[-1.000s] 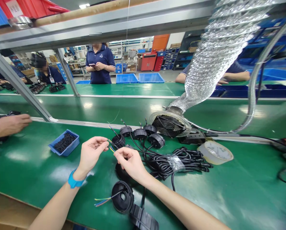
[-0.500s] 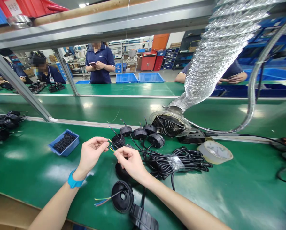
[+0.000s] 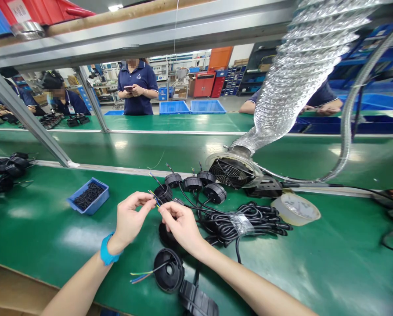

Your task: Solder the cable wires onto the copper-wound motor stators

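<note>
My left hand (image 3: 129,218) and right hand (image 3: 179,224) meet just left of frame centre, above the green bench (image 3: 38,228). Both pinch the thin coloured wires (image 3: 155,198) between thumb and forefinger, the two pinches nearly touching; remaining fingers curled in. Wire ends, yellow and blue visible, stick up and to the left from between the fingertips. Which black part these wires come from: cannot tell, my right hand hides the run. A blue wristband (image 3: 106,254) sits on my left wrist.

Under my right hand, a round black housing (image 3: 166,239), mostly covered. Lower centre: an open black cap (image 3: 168,270) with its own coloured wires trailing left, and another black piece (image 3: 198,302) at the bottom edge.

Just beyond my hands, a row of black round connectors (image 3: 192,184); to their right, a bundled black cable (image 3: 245,221) banded with clear tape. Right of that, a roll of tape (image 3: 295,210). Centre: a small fan (image 3: 231,172) at the end of a silver flexible duct (image 3: 295,74).

Left of centre: blue tray (image 3: 88,196) of small black parts. Left edge: more black parts (image 3: 3,171).

Upper left, across the far bench: a person in a dark blue shirt (image 3: 137,87), standing.
</note>
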`<state>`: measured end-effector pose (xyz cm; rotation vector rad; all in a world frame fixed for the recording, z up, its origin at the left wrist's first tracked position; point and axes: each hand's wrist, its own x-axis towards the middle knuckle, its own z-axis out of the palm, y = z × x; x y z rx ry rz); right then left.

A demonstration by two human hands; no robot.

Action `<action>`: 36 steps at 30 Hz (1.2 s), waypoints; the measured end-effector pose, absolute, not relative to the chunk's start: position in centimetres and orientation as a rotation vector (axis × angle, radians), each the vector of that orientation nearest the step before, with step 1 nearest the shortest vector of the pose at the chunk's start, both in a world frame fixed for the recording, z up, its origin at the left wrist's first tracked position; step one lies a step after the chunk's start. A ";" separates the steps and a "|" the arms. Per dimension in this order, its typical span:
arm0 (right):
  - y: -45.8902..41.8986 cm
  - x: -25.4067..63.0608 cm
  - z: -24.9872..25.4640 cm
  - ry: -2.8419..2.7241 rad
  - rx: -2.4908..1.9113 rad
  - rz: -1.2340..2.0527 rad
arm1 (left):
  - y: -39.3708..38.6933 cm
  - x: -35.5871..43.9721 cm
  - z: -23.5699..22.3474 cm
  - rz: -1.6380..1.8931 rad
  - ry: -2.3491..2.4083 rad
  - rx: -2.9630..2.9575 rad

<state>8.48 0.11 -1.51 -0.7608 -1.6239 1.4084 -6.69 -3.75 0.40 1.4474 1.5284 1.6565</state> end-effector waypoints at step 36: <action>0.1 8.4 -1.6 -1.645 -0.769 1.438 | -3.0 -7.9 1.0 1.661 1.388 1.253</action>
